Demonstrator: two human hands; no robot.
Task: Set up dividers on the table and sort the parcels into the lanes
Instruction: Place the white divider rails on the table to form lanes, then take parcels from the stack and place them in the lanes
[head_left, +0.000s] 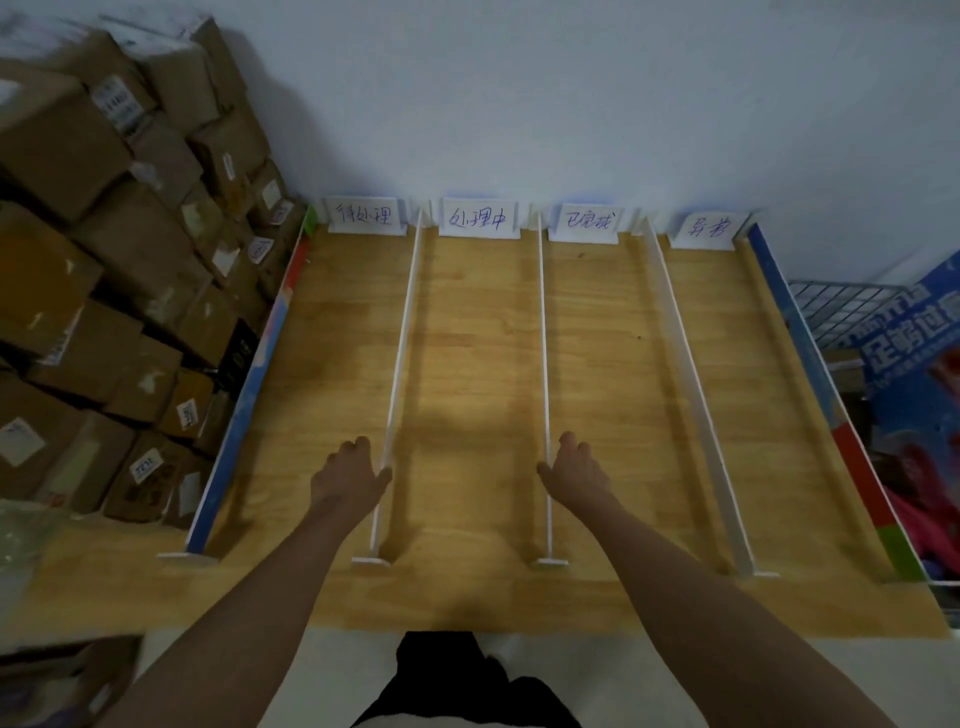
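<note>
- Five upright panels stand on the table (467, 597): two printed outer walls and three white dividers, forming four lanes that run from the near edge to the back wall.
- Four white label cards (479, 218) with handwritten characters stand at the far end, one per lane.
- Divider setup appears largely complete. No parcel lies in any lane, so sorting is judged not yet begun.
- Parcels (119, 291), brown cardboard boxes with white shipping labels, are stacked in a tall pile left of the table, beyond the left outer wall (244, 415).
- Left hand (347, 475): fingers curled loosely, resting beside the left white divider (400, 358), thumb touching or near its edge. Whether it grips the panel cannot be told.
- Right hand (574, 470): fingers curled loosely, beside the centre white divider (543, 353), thumb at the panel. A firm grip cannot be confirmed.
- Both hands bracket the second lane; probable step is a final alignment of these two dividers.
- The right white divider (691, 384) leans or runs slightly oblique compared with the others and may need straightening.
- Materials: table surface is light wood grain, smooth and matte. White dividers are thin, rigid, flat strips with small flat feet at the near ends.
- Outer walls, including the right outer wall (810, 364), are thin board with glossy blue, red and green print.
- A wire mesh rack (841, 306) stands to the right, outside the lanes.
</note>
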